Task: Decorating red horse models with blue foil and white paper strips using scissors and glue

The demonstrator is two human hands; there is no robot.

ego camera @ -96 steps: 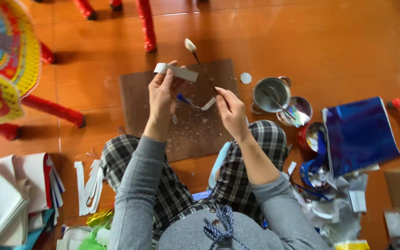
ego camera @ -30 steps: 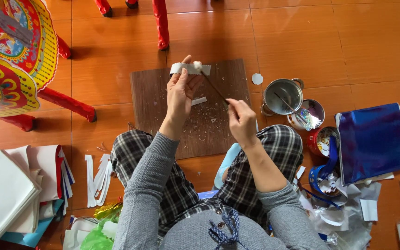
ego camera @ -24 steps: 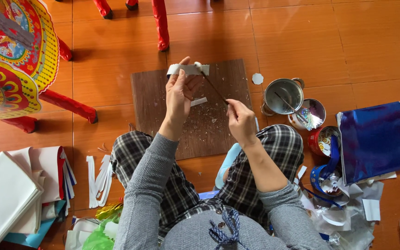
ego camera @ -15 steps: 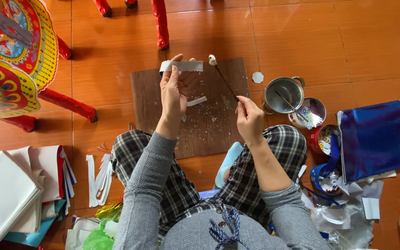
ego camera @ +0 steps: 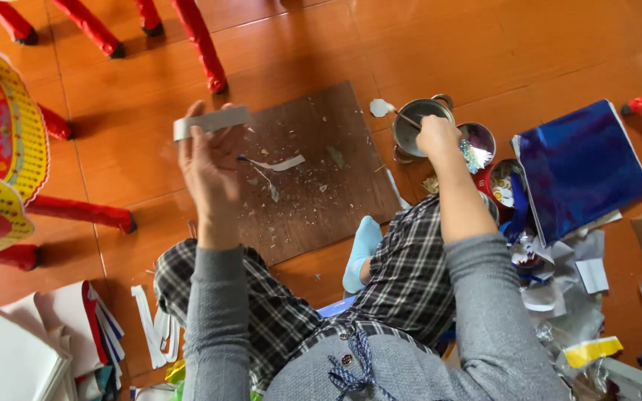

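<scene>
grey paper strip pinched in left hand fingers, right hand gripping brush over steel pot

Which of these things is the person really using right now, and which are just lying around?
Being used:
- grey paper strip, held up in the left hand
- brush, held by the right hand over the small metal pot

Just lying about:
- blue foil sheet
- white paper strips
- brown board with scraps
</scene>
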